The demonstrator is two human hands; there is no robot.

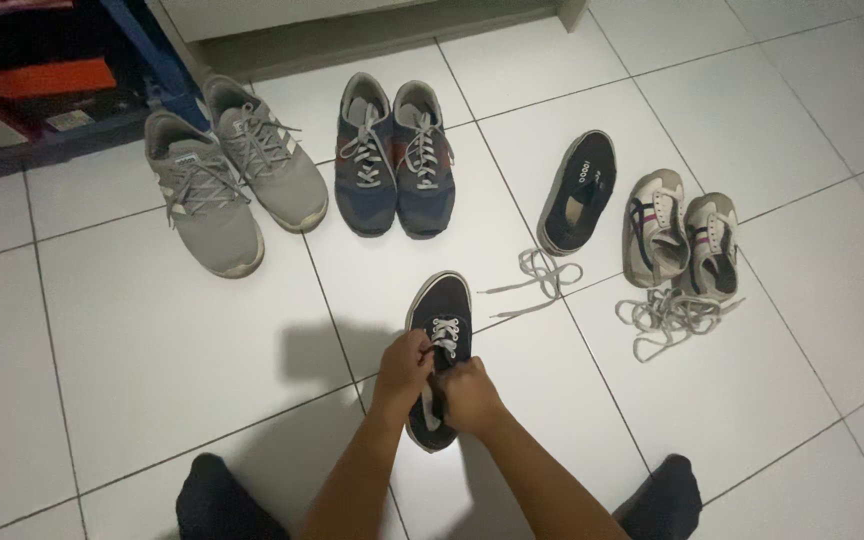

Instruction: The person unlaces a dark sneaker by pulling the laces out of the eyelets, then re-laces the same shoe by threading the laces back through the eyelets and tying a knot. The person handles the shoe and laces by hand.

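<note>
Near centre of the white tiled floor (152, 350), directly ahead of the seated person: one dark navy canvas low-top shoe with white rubber toe rim (441, 312).

Orientation: long axis runs near-to-far, toe pointing away, heel nearest the person and partly hidden beneath both hands.

Left hand (404, 368): resting on the left side of the shoe's lacing area, fingers curled and pinching the white shoelace (445, 333) that is already threaded through the upper eyelets.

Right hand (469, 393): clenched over the shoe's near half, on the right side of the opening; it grips the shoe or a lace end, which of the two cannot be told. The two hands touch one another above the shoe. The left hand lies slightly farther and closer to the laced rows; the right hand lies nearer the heel.

Surrounding items, all set down on the floor farther off:
- far left, pair of grey mesh trainers with grey laces (227, 180), laced;
- far centre, pair of blue-and-red trainers with pale laces (395, 160), laced;
- far right of centre, single dark navy slip-style shoe without lace (578, 190), with a loose pale shoelace (540, 277) just near of it;
- right, pair of cream trainers with dark side stripes (680, 238), unlaced, a tangled heap of pale laces (670, 315) touching their near ends.

Near edge: both knees in dark trousers (222, 500), either side of the forearms.
</note>
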